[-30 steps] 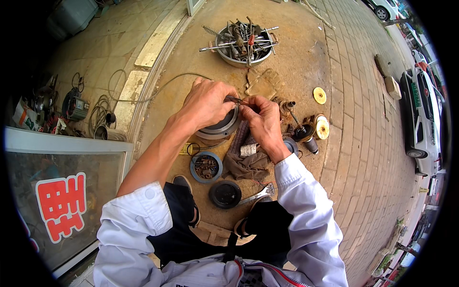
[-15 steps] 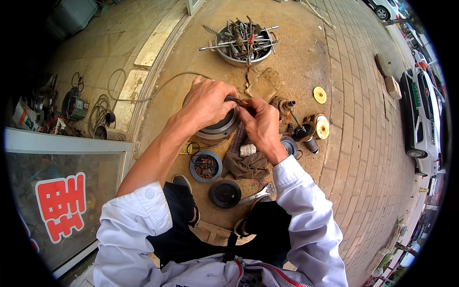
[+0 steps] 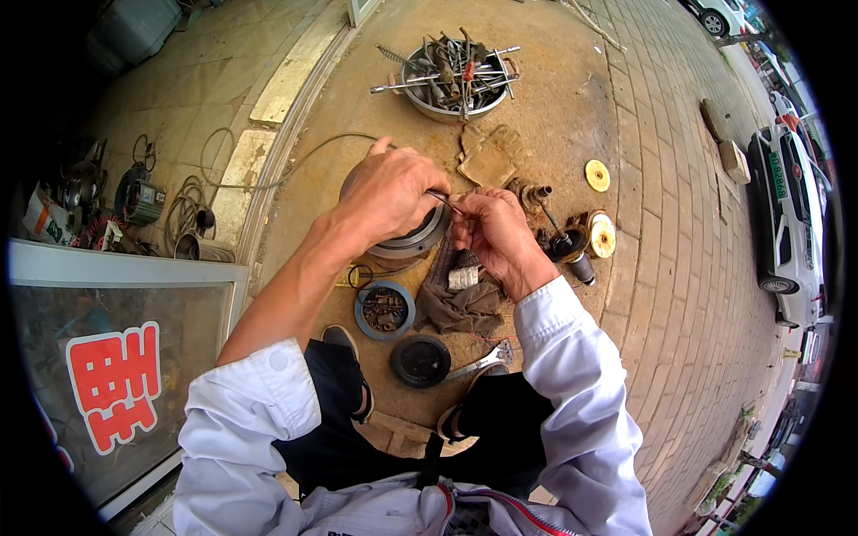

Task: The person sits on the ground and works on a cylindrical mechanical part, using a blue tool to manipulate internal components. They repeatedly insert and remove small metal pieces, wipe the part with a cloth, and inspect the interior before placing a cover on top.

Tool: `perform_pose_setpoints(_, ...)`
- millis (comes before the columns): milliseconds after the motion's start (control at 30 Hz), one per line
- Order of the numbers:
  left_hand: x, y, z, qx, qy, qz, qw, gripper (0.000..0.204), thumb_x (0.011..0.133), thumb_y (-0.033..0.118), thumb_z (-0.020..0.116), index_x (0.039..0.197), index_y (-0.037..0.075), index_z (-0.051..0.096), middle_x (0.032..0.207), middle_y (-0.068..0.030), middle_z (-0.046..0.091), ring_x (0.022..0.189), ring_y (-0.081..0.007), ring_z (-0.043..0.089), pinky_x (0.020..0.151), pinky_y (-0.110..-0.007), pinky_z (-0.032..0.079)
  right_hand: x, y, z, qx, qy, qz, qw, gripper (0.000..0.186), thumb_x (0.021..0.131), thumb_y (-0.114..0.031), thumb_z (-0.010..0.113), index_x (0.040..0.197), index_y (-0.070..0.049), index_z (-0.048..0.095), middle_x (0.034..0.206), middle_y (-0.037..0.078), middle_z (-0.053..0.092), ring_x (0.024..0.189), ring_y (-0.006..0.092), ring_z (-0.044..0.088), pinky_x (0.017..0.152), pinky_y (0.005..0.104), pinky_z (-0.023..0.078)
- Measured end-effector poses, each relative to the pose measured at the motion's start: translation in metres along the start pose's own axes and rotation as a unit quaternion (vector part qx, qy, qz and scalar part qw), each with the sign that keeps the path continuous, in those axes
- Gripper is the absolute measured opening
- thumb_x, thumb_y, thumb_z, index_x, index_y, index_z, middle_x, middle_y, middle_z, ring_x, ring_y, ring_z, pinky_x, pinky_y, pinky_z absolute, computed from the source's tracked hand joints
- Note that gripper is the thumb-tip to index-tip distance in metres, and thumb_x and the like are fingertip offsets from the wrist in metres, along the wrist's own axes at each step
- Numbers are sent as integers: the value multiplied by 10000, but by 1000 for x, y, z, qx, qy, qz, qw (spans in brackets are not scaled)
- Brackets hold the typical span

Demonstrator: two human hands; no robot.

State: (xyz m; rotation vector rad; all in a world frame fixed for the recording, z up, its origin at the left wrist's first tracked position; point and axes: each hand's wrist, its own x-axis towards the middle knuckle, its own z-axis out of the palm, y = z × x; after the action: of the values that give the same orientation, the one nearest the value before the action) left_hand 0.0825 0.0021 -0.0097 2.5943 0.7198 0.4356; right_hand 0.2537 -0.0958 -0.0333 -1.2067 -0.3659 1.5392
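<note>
My left hand (image 3: 393, 189) is closed in a pinch over a round grey metal housing (image 3: 418, 243), with its fingertips on a thin dark wire-like piece (image 3: 441, 196). At the other end of that piece, my right hand (image 3: 497, 234) pinches with its fingers curled. Both hands nearly meet above the housing, which they partly cover. Below my right hand lie a brown rag (image 3: 465, 308) and a small whitish block (image 3: 463, 279). A pair of dirty work gloves (image 3: 490, 154) rests just beyond my right hand.
Farther off stands a metal basin (image 3: 456, 112) heaped with tools. Nearer are a grey ring-shaped dish (image 3: 409, 312) of bolts, a black round dish (image 3: 420, 361) and an adjustable wrench (image 3: 487, 359). A shaft assembly (image 3: 563, 243) and yellow disc (image 3: 597, 176) lie right; a glass door (image 3: 206, 330) stands left.
My right hand has turned and shifted slightly right, so its curled fingers show more. My left hand has moved a little and stays pinched on the thin dark piece.
</note>
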Motion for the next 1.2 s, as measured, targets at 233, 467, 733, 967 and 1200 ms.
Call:
perform_pose_setpoints(233,0,3,-2,-1,-22,-29,999,156,791,95,767,945,106,791,957,-54,749,1069,-277,659,1111,-536,356,-1,0,-4,-38,-26,-9,999,68,918,-26,677,895,33,652,693,83,617,561,184,603,518,355,506)
perform_pose_setpoints(467,-2,0,-2,-5,0,-26,1000,174,784,99,764,956,98,792,979,-65,752,1084,-288,657,1069,-493,386,-15,5,-5,-614,72,-496,610,305,780,-44,781,1062,5,677,912,121,626,820,284,662,698,389,552)
perform_pose_setpoints(733,-4,-4,3,-2,9,-25,1000,193,778,95,763,969,89,789,989,-69,751,1098,-291,652,1084,-505,376,-5,10,-11,-666,35,-600,443,312,769,-68,717,1074,-10,686,991,107,620,884,284,636,724,394,559)
perform_pose_setpoints(967,-4,0,2,-3,4,-19,1000,163,804,101,761,963,106,791,979,-64,743,1099,-292,649,1103,-539,356,-12,0,3,-470,39,-258,843,93,870,-62,687,935,4,680,791,93,631,692,228,621,598,365,514)
perform_pose_setpoints(1200,-2,0,0,-6,-6,-7,1000,142,811,112,757,948,112,793,957,-56,742,1080,-281,652,1084,-522,371,-5,1,-4,-43,-16,9,999,99,911,-65,701,850,9,678,716,88,649,557,165,581,510,334,470)
